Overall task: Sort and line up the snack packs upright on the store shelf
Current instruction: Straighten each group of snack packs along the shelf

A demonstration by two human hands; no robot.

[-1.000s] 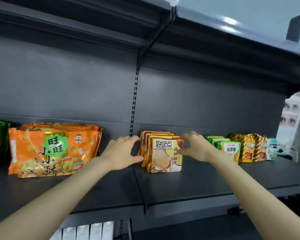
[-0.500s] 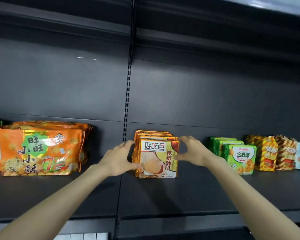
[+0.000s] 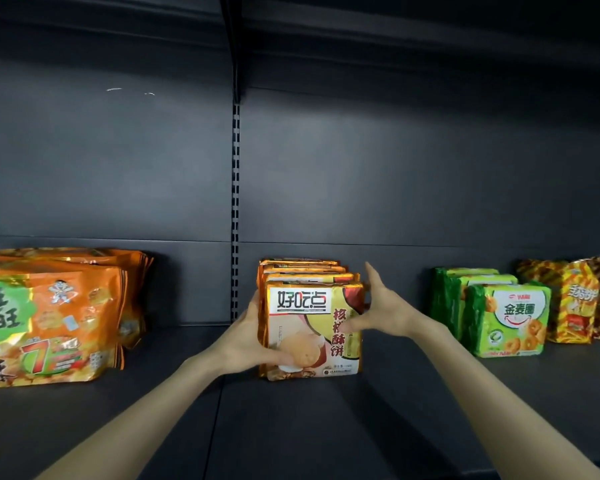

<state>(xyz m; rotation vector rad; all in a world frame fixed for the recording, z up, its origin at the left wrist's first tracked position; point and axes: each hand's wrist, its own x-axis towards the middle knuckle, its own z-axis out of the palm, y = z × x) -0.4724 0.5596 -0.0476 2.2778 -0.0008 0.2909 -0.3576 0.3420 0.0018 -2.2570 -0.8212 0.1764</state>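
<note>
A row of orange walnut-cookie packs [image 3: 305, 306] stands upright, one behind the other, at the middle of the dark shelf [image 3: 326, 427]. My left hand [image 3: 239, 337] grips the row's left edge, thumb curled across the lower front of the first pack. My right hand [image 3: 385, 306] presses the row's right side with straight fingers pointing back, thumb touching the front pack. Large orange snack bags [image 3: 56, 317] stand in a row at the left. Green biscuit packs [image 3: 510, 317] stand upright at the right.
Yellow-and-red striped packs [image 3: 575, 306] stand beyond the green ones at the far right. A slotted upright [image 3: 235, 202] splits the grey back panel just behind the cookie row. Bare shelf lies between the groups and in front of them.
The view has moved closer and lower. My left thumb has come round onto the front pack, and my right hand's fingers have straightened along the row's right side.
</note>
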